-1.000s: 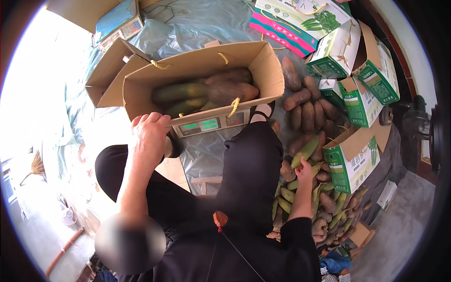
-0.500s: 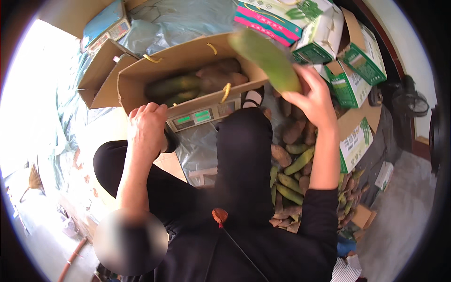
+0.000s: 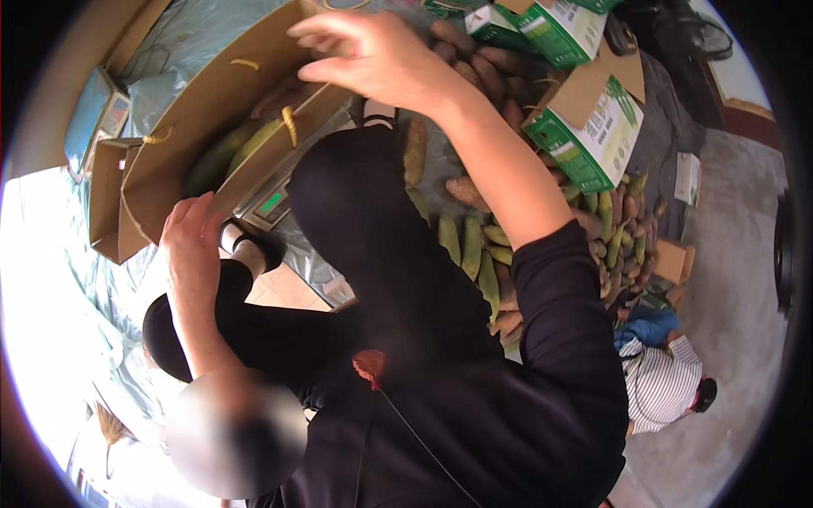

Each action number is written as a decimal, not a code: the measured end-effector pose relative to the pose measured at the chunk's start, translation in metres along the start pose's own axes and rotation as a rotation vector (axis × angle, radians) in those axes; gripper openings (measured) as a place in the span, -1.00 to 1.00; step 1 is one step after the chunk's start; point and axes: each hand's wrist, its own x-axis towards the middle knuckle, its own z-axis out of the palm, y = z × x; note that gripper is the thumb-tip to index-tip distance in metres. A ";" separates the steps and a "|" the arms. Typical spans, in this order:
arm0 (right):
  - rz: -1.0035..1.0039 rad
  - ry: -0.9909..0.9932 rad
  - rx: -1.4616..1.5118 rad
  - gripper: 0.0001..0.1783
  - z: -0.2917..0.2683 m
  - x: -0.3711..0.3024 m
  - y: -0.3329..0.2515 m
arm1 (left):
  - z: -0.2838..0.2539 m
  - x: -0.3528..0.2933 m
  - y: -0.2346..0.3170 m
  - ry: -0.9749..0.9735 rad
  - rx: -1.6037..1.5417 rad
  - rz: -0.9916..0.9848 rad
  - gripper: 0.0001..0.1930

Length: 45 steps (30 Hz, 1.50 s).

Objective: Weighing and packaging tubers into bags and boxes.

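Observation:
A long brown cardboard box [image 3: 207, 89] with yellow cord handles stands at the upper left. Inside lie long green gourd-like vegetables [image 3: 256, 146] and brownish ones, partly hidden by its near wall. My left hand [image 3: 190, 250] has its fingers curled over the rim at the box's near left end. Above the right end of the box is my right hand [image 3: 368, 63], fingers stretched and apart, with no vegetable visible in it. Beneath the box a weighing scale [image 3: 269, 203] shows a lit green display, partly covered by the box and my knee.
Brown roots [image 3: 500, 72] and green vegetables [image 3: 470, 245] are heaped on the floor to my right. Green-and-white cartons [image 3: 593, 135] stand beyond them, near a black fan [image 3: 699, 34]. A person in a striped shirt [image 3: 665, 381] is at the lower right.
My right hand no longer holds the green gourd-like vegetable and has moved left over the box. A lighter green one now shows inside. The view has shifted and turned.

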 end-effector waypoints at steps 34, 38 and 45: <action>1.201 -0.206 -0.317 -0.18 0.119 -0.338 0.213 | 0.001 0.006 -0.017 0.050 -0.246 -0.174 -0.81; 1.211 -0.180 -0.096 -0.18 0.096 -0.349 0.190 | -0.002 0.000 -0.022 0.058 -0.190 -0.135 -0.80; 1.056 0.325 0.312 -0.41 0.036 -0.323 0.144 | -0.002 -0.004 -0.028 0.067 -0.170 -0.117 -0.80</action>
